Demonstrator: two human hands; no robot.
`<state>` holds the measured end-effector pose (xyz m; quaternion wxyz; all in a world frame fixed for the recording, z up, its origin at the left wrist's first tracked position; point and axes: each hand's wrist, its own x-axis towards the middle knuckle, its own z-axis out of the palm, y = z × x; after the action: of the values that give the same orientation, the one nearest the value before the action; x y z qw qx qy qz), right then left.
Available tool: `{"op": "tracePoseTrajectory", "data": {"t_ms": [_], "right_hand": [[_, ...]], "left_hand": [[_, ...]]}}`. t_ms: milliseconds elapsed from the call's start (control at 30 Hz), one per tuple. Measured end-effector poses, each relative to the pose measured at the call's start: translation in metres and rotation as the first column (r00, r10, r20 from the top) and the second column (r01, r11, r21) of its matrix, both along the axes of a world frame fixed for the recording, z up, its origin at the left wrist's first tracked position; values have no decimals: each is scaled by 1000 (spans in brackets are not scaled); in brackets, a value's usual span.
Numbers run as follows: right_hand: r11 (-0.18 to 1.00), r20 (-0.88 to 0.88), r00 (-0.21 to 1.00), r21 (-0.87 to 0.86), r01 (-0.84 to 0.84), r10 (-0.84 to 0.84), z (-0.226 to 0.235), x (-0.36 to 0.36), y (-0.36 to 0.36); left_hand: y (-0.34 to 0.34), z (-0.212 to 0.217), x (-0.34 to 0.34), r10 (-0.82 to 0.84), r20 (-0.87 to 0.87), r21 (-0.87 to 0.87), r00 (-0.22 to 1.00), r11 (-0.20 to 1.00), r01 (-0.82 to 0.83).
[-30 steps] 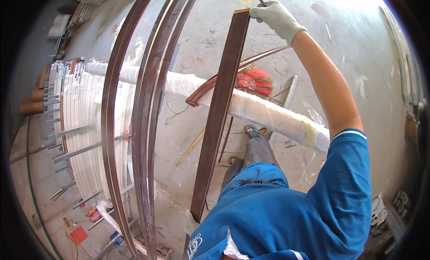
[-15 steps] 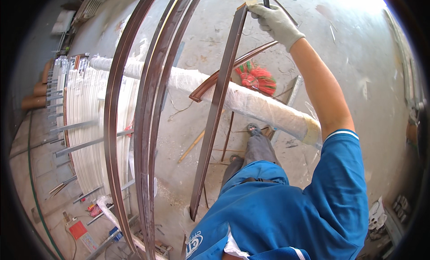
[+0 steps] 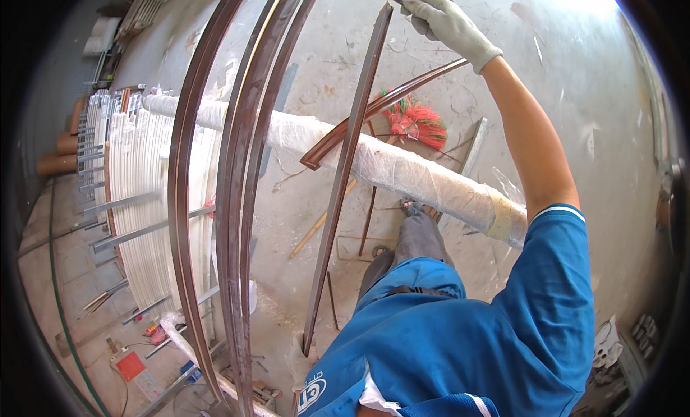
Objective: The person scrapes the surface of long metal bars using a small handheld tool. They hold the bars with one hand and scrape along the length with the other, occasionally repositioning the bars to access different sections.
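A long dark brown profile strip rises at a slant in front of me, its cut upper end near my right hand. Gloved in pale grey, my right hand is closed around a small black blade-like tool, which points at that end. A small gap separates the hand from the strip. At the strip's lower end, a bit of my gloved left hand shows, apparently gripping it; the fingers are mostly hidden. Behind the strip, another brown profile piece crosses at an angle.
Several long brown profiles run along my left. A plastic-wrapped roll lies across the floor beyond my feet, with a red-green broom behind it. Stacked white profiles rest on metal bars farther left.
My right hand has come away from the strip's upper end, moving slightly up and right. The black tool has turned from pointing up to pointing left. The strip has shifted slightly left.
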<state>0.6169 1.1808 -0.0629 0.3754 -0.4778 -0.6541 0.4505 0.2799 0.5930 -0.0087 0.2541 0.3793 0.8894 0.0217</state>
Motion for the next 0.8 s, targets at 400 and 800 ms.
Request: {"op": "tracePoseTrajectory", "data": {"t_ms": [400,800], "right_hand": [[997,-48,998,68,-36,39,-18,-10,14],[981,-203,973,-140,-136,106,-36,0,32]], "left_hand": [[5,3,2,80,66,54,995,995,-83],[0,0,-9,11,27,64,1000,998,-13]]}}
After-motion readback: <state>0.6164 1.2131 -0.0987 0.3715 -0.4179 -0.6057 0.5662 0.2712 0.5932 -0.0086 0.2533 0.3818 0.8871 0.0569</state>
